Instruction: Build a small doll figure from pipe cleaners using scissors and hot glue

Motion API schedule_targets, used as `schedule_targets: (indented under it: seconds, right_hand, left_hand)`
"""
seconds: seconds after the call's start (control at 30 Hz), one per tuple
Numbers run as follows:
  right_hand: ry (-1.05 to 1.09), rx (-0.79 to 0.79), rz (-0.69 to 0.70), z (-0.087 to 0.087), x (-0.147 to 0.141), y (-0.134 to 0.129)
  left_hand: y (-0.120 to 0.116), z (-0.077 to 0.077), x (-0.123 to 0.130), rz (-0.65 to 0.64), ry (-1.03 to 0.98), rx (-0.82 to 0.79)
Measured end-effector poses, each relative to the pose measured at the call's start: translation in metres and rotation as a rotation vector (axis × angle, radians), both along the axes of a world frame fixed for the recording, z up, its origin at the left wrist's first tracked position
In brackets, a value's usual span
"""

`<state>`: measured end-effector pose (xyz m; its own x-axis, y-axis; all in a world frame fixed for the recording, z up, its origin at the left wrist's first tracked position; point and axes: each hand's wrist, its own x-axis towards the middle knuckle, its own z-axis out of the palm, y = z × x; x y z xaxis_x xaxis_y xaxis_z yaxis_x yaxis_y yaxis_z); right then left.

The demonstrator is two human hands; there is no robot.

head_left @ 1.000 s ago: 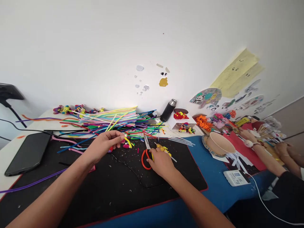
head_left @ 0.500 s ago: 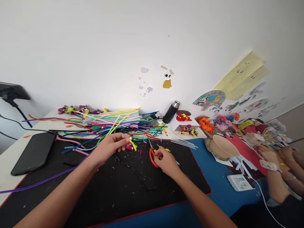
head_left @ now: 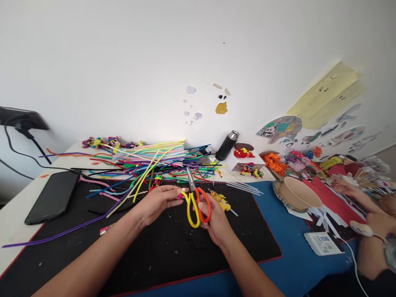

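Note:
In my right hand (head_left: pixel 216 220) is a pair of scissors (head_left: pixel 191 186), with one yellow and one orange-red handle loop. Its blades point away from me, toward the wall. Close to its left, my left hand (head_left: pixel 159 202) pinches a small pink and yellow pipe-cleaner figure (head_left: pixel 181 195), mostly covered by the fingers. Just beyond that hand lies a small red, green and yellow pipe-cleaner piece (head_left: pixel 157 181). A yellow glue gun (head_left: pixel 223 203) rests on the black mat (head_left: pixel 154 255), to the right of the scissors.
Behind the mat lies a heap of coloured pipe cleaners (head_left: pixel 154 154). A phone (head_left: pixel 54 197) is at the left and a black flask (head_left: pixel 227 145) leans by the wall. Clear glue sticks (head_left: pixel 244 187) and a paper bowl (head_left: pixel 301 193) are to the right. Another person's arm (head_left: pixel 368 202) is at far right.
My right hand has lifted the scissors off the mat and brought them left beside my left hand. My left hand has moved right with the small figure. The view has shifted slightly.

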<state>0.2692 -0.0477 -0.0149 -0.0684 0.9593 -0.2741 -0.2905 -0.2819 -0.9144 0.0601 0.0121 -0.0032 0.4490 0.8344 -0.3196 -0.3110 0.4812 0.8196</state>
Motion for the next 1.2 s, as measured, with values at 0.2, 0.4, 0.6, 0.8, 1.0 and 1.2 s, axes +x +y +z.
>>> schedule_targets:
  seconds: [0.2,0.4,0.6,0.8,1.0,1.2]
  right_hand:
    - [0.107,-0.061,0.064,-0.011,-0.017,-0.014]
    - [0.182,-0.033,0.105,-0.012,-0.022,-0.019]
    - [0.192,0.005,0.152,-0.018,-0.033,-0.020]
    - [0.231,0.120,0.202,-0.015,-0.030,-0.021]
    - [0.275,0.104,0.191,-0.022,-0.026,-0.024]
    - [0.349,0.131,0.188,-0.020,-0.033,-0.028]
  left_hand:
    - [-0.001,0.004,-0.001,0.003,-0.054,-0.048]
    - [-0.009,0.014,0.003,-0.030,-0.031,0.024]
    - [-0.015,0.024,0.004,-0.042,0.052,0.114]
    - [-0.005,0.027,-0.007,0.103,0.140,0.219]
    - [0.007,0.027,-0.019,0.453,0.226,0.329]
    - [0.012,0.013,-0.015,0.529,0.024,0.058]
